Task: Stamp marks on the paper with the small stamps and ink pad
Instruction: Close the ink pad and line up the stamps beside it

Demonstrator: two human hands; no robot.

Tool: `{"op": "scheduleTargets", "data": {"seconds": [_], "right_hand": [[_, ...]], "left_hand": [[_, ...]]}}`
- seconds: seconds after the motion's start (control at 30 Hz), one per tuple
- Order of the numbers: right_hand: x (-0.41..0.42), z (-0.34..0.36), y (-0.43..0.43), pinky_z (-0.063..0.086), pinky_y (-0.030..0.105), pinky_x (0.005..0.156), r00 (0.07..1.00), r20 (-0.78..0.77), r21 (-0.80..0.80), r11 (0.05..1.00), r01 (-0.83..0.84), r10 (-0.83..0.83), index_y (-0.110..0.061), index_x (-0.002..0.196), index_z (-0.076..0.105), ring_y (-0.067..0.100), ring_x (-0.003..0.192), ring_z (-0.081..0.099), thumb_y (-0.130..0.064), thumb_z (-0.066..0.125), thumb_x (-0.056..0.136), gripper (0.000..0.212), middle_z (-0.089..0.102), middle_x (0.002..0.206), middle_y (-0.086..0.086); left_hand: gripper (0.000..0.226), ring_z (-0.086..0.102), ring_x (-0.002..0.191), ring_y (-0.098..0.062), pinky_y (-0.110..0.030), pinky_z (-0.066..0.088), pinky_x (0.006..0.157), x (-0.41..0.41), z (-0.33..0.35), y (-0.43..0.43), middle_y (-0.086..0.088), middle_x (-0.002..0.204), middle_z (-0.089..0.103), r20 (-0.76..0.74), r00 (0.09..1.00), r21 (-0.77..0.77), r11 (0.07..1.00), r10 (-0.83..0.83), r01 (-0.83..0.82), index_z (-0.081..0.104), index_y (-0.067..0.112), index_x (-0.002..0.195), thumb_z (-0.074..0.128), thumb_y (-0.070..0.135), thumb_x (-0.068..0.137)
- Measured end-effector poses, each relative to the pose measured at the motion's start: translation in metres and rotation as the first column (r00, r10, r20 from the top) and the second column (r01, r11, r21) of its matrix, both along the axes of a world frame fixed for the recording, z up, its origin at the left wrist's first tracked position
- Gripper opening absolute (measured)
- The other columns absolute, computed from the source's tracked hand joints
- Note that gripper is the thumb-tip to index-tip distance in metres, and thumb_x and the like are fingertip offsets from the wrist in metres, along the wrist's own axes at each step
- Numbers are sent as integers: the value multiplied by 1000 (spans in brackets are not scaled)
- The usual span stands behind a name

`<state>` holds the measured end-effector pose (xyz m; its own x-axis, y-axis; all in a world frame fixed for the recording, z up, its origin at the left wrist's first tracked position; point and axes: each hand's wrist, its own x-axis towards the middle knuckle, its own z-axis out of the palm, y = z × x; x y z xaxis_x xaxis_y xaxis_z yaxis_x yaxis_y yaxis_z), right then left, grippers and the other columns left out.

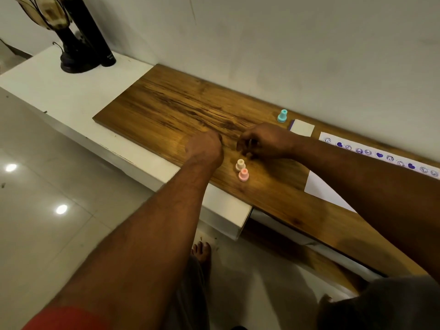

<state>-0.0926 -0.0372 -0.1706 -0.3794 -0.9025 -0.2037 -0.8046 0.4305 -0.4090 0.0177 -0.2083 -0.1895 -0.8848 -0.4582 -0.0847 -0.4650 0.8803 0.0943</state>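
Note:
Three small stamps stand on the wooden board [166, 108]: a cream stamp [240, 164] and a pink stamp [243, 175] side by side near the front edge, and a teal stamp [282, 116] by the wall. The ink pad [302, 128], white with a purple edge, lies right of the teal stamp. The white paper [320, 186] lies at the right with a row of purple marks [381, 155] along its far edge; my right forearm covers its middle. My left hand [204, 148] rests on the board with fingers curled shut. My right hand [264, 141] hovers just beyond the cream stamp, fingertips bent down; anything inside them is hidden.
The board lies on a white ledge [71, 91] against the wall. A black lamp base [76, 60] and a black cylinder [95, 32] stand at the ledge's far left. Glossy floor tiles [47, 186] and a bare foot [202, 251] are below.

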Motion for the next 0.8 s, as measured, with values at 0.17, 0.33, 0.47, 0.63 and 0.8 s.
{"op": "scheduleTargets", "data": {"seconds": [0.17,0.33,0.47,0.63,0.8], "right_hand": [[11,7,1,54,23,81,992,68,-24,994,-104,105,-33,129,65,5,100,60,-9,72,92,44,64,118,-11],[25,4,-4,55,28,84,983,-58,31,984,-175,177,-27,125,70,8,102,59,-10,72,91,38,66,125,-2],[19,2,-3,58,32,81,990,-131,32,998,-47,51,-27,120,71,13,99,63,-23,72,93,28,69,114,-4],[-14,-12,18,39,20,57,859,-231,-104,889,446,-457,-25,107,76,15,87,64,-47,75,87,29,72,97,-3],[-33,-23,40,41,28,62,657,-317,-197,725,660,-684,-23,93,78,24,76,64,-52,73,84,31,74,87,3]], "left_hand": [[24,68,97,-23,-34,56,78,0,3,5,-4,110,70,22,1000,-11,1000,-11,11,70,25,123,65,27,100],[20,65,88,-21,-33,54,73,2,7,11,-3,104,69,57,998,-14,1000,-13,14,70,22,118,67,28,99],[30,65,103,-25,-36,52,81,4,7,9,-7,119,67,64,997,8,999,-38,38,66,21,130,64,25,100],[38,62,120,-30,-41,52,96,1,10,1,-9,133,64,93,992,19,996,-87,85,62,20,137,66,29,100],[50,61,120,-29,-39,51,92,-4,12,-3,-8,133,64,138,985,46,994,-105,100,62,23,136,78,38,91]]}}
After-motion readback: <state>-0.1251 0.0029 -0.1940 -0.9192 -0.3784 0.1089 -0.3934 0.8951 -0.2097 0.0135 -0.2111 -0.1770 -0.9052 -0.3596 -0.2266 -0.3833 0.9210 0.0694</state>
